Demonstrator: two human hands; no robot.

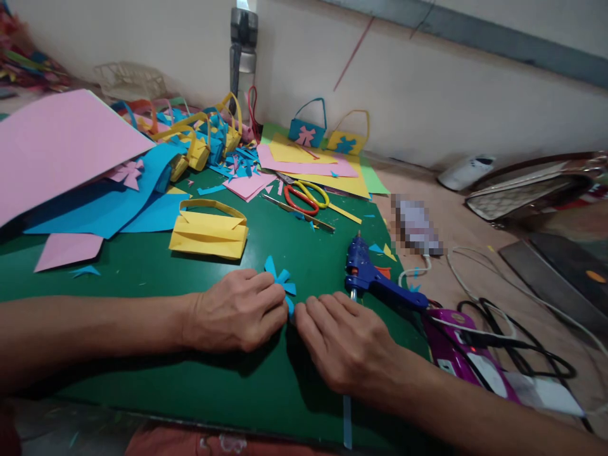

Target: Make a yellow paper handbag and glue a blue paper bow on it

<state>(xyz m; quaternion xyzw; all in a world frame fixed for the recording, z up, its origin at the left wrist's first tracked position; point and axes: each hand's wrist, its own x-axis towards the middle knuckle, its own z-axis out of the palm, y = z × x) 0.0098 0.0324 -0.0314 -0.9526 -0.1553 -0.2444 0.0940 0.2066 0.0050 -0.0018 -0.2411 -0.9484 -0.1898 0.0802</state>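
Both hands lie palm down near the green mat's [142, 266] front edge; the left hand [237, 310] and right hand [344, 342] pinch a blue paper bow [281, 282] with their fingertips.

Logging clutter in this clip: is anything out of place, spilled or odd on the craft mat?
Paper offcuts lie strewn across the far side of the green mat. The glue gun lies on its side at the mat's edge. Both hands, left hand and right hand, pinch a blue paper bow.

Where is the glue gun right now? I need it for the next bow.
In the head view, the blue glue gun lies on the green mat, just beyond the right hand, with the scissors farther back.
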